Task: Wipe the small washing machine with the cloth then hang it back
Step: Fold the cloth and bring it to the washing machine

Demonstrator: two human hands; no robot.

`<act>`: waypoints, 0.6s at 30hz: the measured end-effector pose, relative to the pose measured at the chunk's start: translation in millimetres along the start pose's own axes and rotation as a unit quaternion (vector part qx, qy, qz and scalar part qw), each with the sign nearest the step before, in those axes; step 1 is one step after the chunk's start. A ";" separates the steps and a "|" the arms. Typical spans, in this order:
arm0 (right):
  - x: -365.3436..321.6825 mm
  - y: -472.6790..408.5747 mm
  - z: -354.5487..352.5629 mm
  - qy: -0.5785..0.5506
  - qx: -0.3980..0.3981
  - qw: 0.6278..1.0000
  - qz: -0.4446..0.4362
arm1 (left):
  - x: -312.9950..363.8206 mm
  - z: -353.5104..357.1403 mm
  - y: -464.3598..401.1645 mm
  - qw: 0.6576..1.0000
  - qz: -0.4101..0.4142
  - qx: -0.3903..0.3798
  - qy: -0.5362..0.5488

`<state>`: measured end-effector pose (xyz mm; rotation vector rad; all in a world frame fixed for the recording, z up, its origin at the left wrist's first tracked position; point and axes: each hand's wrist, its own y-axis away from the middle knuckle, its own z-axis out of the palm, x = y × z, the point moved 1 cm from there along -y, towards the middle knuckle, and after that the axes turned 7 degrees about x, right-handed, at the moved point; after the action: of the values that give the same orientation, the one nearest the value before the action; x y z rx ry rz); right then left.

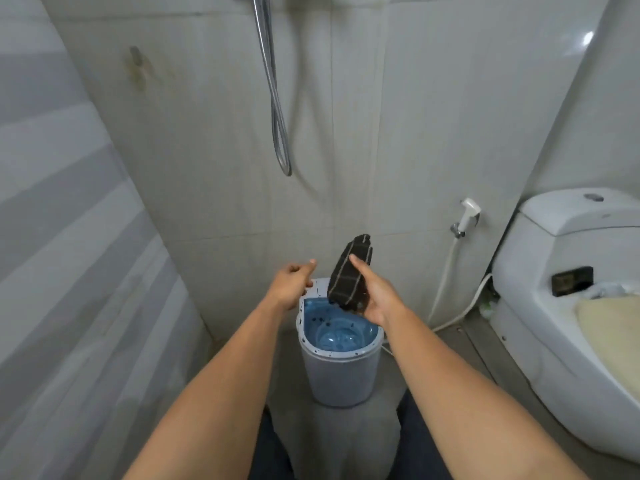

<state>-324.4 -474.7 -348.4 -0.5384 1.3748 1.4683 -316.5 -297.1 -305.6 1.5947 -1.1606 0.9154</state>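
Hands, two of them, reach out over one small washing machine (340,355) standing on the bathroom floor (346,441) against the far tiled wall (207,150). Its lid is off or open, showing one blue tub inside a pale grey shell. The right hand (375,296) holds one dark cloth (349,271) with thin pale stripes, folded into a long bundle that lies across the palm, the thumb pressed on top; the cloth hangs above the far rim of the machine, not touching it. The left hand (292,282) is empty, fingers loosely spread, hovering just above the machine's far left edge, near the cloth but apart from it. One metal shower hose (275,98) loops down the wall above. To the right sit one white toilet (568,289) and one bidet sprayer (467,213) clipped to the wall.
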 end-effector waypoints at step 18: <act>140.1 -169.2 4.5 0.021 0.046 0.981 0.188 | -214.2 15.4 -157.5 0.972 -0.185 0.063 -0.130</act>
<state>-230.6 -447.1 -545.2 -0.2585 1.6330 1.6887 -223.6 -235.6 -547.5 1.9972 -0.9441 0.5548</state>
